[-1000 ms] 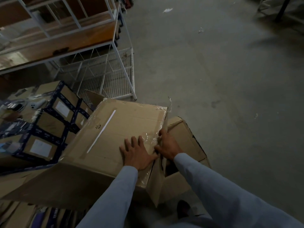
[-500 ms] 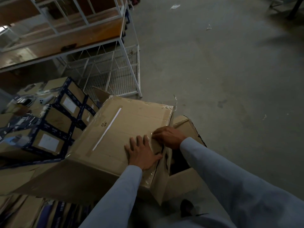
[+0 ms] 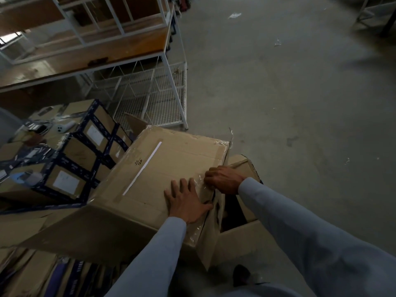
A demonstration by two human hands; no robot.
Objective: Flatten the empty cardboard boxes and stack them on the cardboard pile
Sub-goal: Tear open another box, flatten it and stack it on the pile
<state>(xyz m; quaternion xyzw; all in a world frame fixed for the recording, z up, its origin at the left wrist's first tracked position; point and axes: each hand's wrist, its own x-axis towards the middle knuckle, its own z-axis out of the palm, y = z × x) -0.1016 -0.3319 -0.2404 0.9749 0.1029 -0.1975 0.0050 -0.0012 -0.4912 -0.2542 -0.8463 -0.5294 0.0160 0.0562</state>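
Cardboard box (image 3: pixel 171 168), hands (image 3: pixel 188 202) pressing, seemingly empty

Large cardboard box (image 3: pixel 162 174): plain brown, one white strip along its top, clear glossy tape at the edge. Stacked boxes (image 3: pixel 70 159): brown, crossed by dark navy bands, with white labels. Shelving frame (image 3: pixel 169 67): white metal, orange-brown wooden boards. Sleeves (image 3: pixel 310 239): pale blue. Floor (image 3: pixel 289 93): dull grey, dark stains.

Two hands are seen: the left hand (image 3: pixel 188 202) and the right hand (image 3: pixel 222 179). Two plain cardboard boxes are counted, a large box (image 3: pixel 162 172) and a smaller open box (image 3: pixel 244 215). One white wire rack (image 3: pixel 150 95) is visible.
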